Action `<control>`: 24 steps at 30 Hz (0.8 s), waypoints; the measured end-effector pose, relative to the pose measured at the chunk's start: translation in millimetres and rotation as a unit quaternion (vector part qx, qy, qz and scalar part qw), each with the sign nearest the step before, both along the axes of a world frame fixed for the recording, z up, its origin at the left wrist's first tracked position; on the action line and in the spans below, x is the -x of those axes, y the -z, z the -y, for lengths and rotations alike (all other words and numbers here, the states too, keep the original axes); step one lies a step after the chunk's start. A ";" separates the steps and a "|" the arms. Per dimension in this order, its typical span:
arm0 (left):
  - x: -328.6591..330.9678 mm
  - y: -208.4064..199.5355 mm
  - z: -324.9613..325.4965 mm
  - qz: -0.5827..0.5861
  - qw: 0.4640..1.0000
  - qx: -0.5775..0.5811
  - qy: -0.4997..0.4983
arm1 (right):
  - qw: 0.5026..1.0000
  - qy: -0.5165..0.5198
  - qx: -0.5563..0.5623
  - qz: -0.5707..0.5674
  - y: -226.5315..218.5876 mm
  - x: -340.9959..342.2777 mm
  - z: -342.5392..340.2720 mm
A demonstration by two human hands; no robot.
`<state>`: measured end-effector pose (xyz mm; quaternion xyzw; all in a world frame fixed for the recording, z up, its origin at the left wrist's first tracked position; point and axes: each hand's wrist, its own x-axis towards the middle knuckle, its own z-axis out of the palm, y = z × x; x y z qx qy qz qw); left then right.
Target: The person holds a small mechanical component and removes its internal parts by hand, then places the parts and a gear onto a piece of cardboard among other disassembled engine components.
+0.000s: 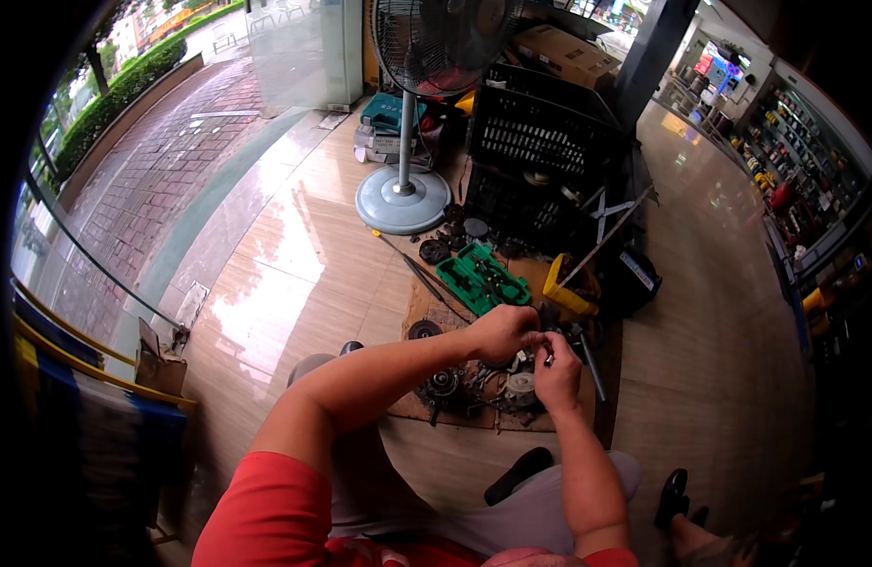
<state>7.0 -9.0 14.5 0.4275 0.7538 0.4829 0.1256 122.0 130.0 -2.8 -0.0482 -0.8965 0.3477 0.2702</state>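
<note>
Just right of the centre of the frame, your two hands meet over the parts. The grip of your right hand (557,373) is closed around a small metallic piece (548,360), which shows at the thumb. Your left hand (504,333) is bent in against it with fingers curled; whether that grip has hold of the piece too, you can't tell from this angle.

For work this fine, let the right hand be the steady one and give the left only small, light motions. Tip the piece toward you, as your fingers hide most of it. Keep both hands low over the cardboard sheet (424,304), so a slip lands there and not among the dark round part (442,382) and the pale disc-shaped part (521,383) at lower centre, where something small could get lost. Mind your right wrist near the metal tube (593,365). The open green tool case (478,282), above your left hand in the frame, is within easy reach.
</note>
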 end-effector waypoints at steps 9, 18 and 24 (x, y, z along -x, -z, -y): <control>1.0 5.2 -0.4 -0.023 1.000 0.001 -0.009 | 1.000 0.006 0.017 0.017 -2.9 -0.9 2.4; 0.7 5.5 -0.5 -0.015 1.000 0.007 0.004 | 1.000 0.004 0.006 0.015 0.8 -0.5 -1.1; 1.5 7.8 -0.3 -0.030 1.000 0.003 -0.003 | 1.000 0.003 0.013 0.019 1.1 0.2 -1.2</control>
